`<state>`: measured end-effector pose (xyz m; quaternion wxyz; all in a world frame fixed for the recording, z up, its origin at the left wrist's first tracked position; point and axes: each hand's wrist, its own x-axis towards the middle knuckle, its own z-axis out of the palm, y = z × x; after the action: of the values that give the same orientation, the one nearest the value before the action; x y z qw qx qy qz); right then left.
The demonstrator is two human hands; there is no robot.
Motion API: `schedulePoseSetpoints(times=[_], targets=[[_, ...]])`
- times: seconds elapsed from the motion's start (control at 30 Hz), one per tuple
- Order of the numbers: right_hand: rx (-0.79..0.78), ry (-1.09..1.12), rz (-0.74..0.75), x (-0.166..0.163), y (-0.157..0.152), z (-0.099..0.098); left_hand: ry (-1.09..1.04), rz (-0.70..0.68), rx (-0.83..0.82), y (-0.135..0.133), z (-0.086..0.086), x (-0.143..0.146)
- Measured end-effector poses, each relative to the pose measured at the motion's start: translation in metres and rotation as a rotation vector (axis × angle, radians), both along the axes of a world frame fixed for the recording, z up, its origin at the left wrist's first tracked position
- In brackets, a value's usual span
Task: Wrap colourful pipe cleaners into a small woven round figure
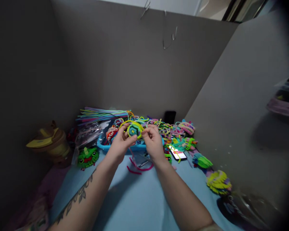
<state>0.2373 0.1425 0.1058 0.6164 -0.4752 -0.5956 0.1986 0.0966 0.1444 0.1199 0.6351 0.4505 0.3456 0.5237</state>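
Between my two hands is a small round piece of coiled pipe cleaners [134,131], with a yellow-green rim and rings of teal and dark green inside. My left hand [122,139] grips its left side, thumb across the lower front. At its right edge, my right hand [153,138] pinches the yellow-green pipe cleaner with thumb and fingertips. A loose yellow-green strand arches over the top of the piece. Behind my hands stands a blue tray [103,147] with pipe-cleaner pieces in it. Magenta pipe cleaners [135,172] lie on the light blue cloth below.
A bundle of straight pipe cleaners [103,115] lies at the back left. A green pipe-cleaner creature [88,158] sits left of the tray. On the right are a lit phone [177,154] and a yellow pipe-cleaner piece [218,183]. Grey walls [135,70] enclose the cloth-covered surface [135,205].
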Motion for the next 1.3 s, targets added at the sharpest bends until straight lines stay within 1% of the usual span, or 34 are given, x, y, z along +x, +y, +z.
schedulePoseSetpoints(times=[0.1,0.2,0.27,0.37,0.43,0.5,0.57,0.63,0.73,0.9,0.97,1.07,1.2,1.3], targets=[[-0.047,0.039,0.080,-0.002,0.002,-0.002,-0.036,0.022,-0.053,-0.002,0.005,-0.001],[-0.086,0.101,0.130,0.002,0.002,0.002,0.017,0.070,-0.068,0.000,0.008,-0.004],[-0.129,0.094,0.199,0.007,0.000,0.007,0.047,0.081,-0.071,0.001,0.008,-0.006],[-0.183,0.037,0.366,0.016,-0.001,0.012,0.073,0.041,-0.087,0.003,0.008,-0.008],[-0.189,0.012,0.470,0.021,-0.001,0.013,0.075,0.002,-0.114,0.003,0.008,-0.009],[-0.171,0.006,0.525,0.025,0.000,0.013,0.061,-0.045,-0.146,0.003,0.008,-0.010],[-0.144,0.019,0.509,0.026,0.002,0.012,0.033,-0.094,-0.172,0.002,0.008,-0.010],[-0.123,0.048,0.447,0.024,0.003,0.011,0.002,-0.125,-0.191,0.002,0.009,-0.011],[-0.078,0.125,0.367,0.017,0.005,0.008,-0.034,-0.130,-0.212,0.001,0.012,-0.011],[-0.017,0.342,0.325,0.010,0.009,0.002,-0.054,-0.125,-0.200,0.000,0.016,-0.011],[-0.015,0.391,0.274,0.010,0.010,0.002,-0.057,-0.132,-0.195,-0.001,0.016,-0.010],[-0.007,0.407,0.209,0.009,0.010,0.003,-0.059,-0.154,-0.189,-0.001,0.015,-0.010],[-0.049,0.429,0.221,0.008,0.009,0.004,-0.059,-0.177,-0.173,0.000,0.014,-0.011],[-0.097,0.448,0.199,0.006,0.008,0.005,-0.050,-0.178,-0.155,0.000,0.014,-0.013]])
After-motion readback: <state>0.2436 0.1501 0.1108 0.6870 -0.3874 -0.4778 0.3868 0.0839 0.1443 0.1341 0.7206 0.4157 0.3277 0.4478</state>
